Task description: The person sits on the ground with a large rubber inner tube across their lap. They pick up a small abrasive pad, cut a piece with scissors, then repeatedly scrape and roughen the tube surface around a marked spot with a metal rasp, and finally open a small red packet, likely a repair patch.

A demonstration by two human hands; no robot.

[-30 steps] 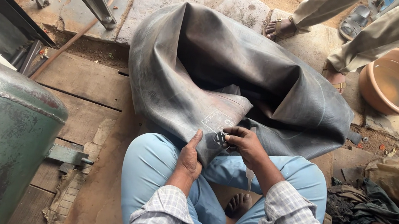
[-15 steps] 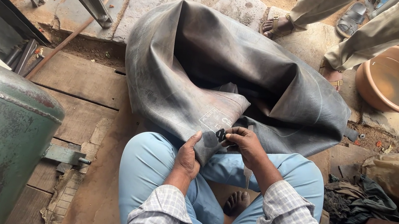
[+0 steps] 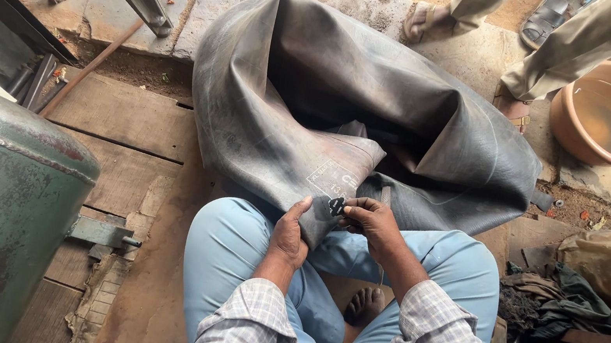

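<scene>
Head view shows a big black rubber inner tube (image 3: 360, 116) slumped on the wooden floor, its near fold over the person's knees. Left hand (image 3: 288, 234) grips that fold; right hand (image 3: 373, 221), just beside, pinches a small dark patch (image 3: 335, 205) against the tube.

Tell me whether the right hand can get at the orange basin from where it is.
Probably not. The right hand pinches a small dark piece at the inner tube; the orange basin sits far beyond the heaped tube.
</scene>
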